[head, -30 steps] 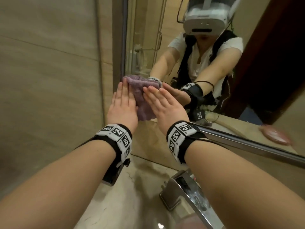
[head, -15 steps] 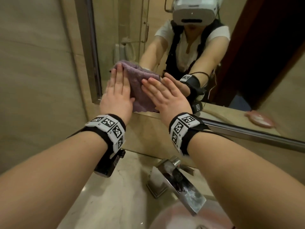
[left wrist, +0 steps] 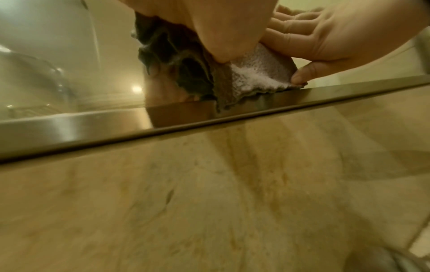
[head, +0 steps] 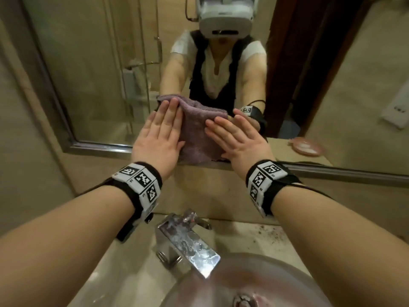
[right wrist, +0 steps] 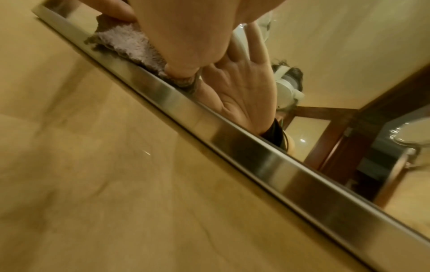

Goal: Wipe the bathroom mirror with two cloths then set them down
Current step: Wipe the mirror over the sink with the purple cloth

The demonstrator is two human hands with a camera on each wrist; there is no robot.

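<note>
We had both hands flat on the purple cloth (head: 199,131), pressing it against the mirror (head: 93,69) just above the mirror's lower metal frame (head: 99,148). Our left hand (head: 158,138) covered the cloth's left edge and our right hand (head: 238,141) its right edge, fingers (head: 170,111) straight and spread rather than curled round the fabric. The task names 2 cloths, but we could make out only 1 mass of towelling; a second may have been folded beneath it. We judged the cloth soft, light and limp: it bunched in folds under the palms and its lower hem (left wrist: 253,90) drooped onto the frame. It would slide readily on glass, so flat palm pressure suited wiping; for lifting, pinching a bunched fold near the middle seemed safest. Below the mirror stood the tap (head: 188,244) and basin (head: 261,275).
</note>
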